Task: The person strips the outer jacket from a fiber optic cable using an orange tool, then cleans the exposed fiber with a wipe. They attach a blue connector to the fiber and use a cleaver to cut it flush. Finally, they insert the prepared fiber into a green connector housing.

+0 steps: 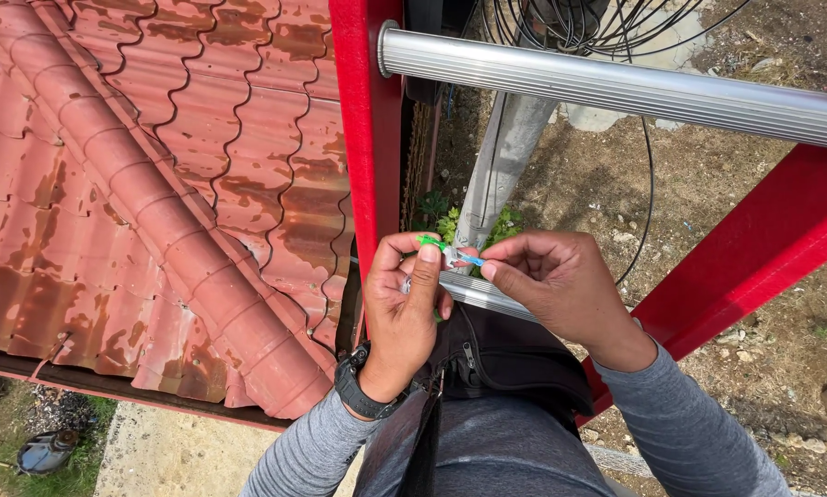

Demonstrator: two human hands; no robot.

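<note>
Hands meet near the ladder's lower rung [487,296]: your left hand [404,308] pinches the green connector [432,243] (blue tip rightward), your right hand [560,281] grips that tip; rusted roof [156,184] lies left.

Up on the ladder beside a roof

I see a rusty red tiled roof [156,184], red ladder rails [369,138], a ribbed metal rung [616,87], a grey pole [505,156], black cables [648,184].

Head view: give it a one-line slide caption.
On a red ladder beside a rusty tiled roof, left hand and right hand pinch a small green-and-blue connector.
</note>
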